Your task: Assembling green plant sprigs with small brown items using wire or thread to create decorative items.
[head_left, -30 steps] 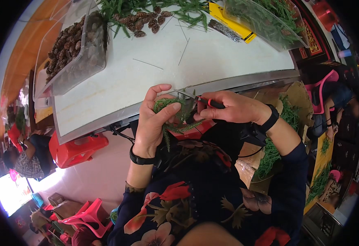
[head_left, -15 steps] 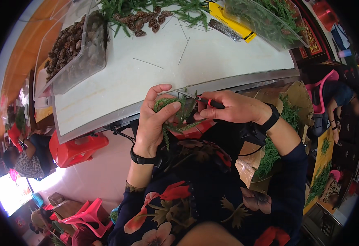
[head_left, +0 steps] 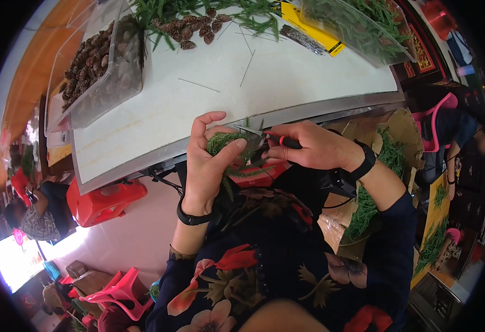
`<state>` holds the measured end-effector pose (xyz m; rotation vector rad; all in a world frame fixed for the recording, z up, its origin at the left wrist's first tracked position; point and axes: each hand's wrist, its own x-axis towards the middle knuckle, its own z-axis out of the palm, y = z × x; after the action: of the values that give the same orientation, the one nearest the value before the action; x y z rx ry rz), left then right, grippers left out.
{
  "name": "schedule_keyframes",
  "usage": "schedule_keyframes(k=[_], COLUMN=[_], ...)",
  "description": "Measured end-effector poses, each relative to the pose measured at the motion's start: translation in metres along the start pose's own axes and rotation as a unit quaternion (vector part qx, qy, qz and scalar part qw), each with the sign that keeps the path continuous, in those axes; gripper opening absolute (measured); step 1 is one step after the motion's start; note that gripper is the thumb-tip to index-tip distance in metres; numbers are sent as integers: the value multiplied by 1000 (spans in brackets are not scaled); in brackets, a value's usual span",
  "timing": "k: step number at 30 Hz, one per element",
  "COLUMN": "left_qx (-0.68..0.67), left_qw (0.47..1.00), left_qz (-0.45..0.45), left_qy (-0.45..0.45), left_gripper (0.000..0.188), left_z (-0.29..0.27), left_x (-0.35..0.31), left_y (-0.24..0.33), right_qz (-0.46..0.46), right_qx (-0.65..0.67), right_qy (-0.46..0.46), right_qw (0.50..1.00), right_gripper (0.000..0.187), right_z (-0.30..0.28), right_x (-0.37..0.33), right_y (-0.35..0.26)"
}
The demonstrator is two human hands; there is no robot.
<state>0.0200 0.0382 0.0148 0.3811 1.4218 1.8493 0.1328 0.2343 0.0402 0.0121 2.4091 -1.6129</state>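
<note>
Over the table's near edge my left hand (head_left: 205,160) is closed on a green sprig (head_left: 220,143), pinching it under the thumb while the index finger sticks out. Leafy ends of the sprig trail below the thumb. Held in my right hand (head_left: 322,148) is a pair of pliers (head_left: 286,141) with red and black handles. Their narrow metal jaws point left, at the greenery beside my left fingertips. Whether the jaws grip anything is too small to tell. My right fingers hide part of the handles.
On the white table (head_left: 159,119) lie loose wires (head_left: 248,67), pine cones (head_left: 201,27) and green sprigs (head_left: 259,23). A clear bin of cones (head_left: 96,61) stands left, a bin of greenery (head_left: 358,27) right. A cardboard box (head_left: 405,133) with greenery sits beside my right arm.
The pliers and both hands have shifted only slightly, with the jaws lying a little lower against the greenery. Both hands keep their holds.
</note>
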Motion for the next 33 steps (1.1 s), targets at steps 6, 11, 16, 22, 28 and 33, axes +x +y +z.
schedule_keyframes(k=[6,11,16,22,28,33], left_qx=[-33,-9,62,167,67,-3], left_qw=[999,1000,997,981,997,993], left_qz=[-23,-4,31,79,24,-87], left_qy=[-9,-4,38,56,5,-84], left_gripper=[52,52,53,53,45,28], left_z=[-2,-1,1,-1,0,-25], left_x=[1,-1,-2,1,4,3], left_y=[-1,-4,-4,-8,5,-11], right_qz=[27,13,83,57,-21,-10], right_qx=[-58,-101,-5,-27,-52,-166], right_qy=[-12,18,11,8,53,83], right_qw=[998,995,996,998,997,983], right_gripper=[33,34,34,32,28,29], right_z=[2,4,0,2,0,3], right_x=[-3,-5,-7,-3,-1,-5], right_y=[-3,1,-1,5,3,6])
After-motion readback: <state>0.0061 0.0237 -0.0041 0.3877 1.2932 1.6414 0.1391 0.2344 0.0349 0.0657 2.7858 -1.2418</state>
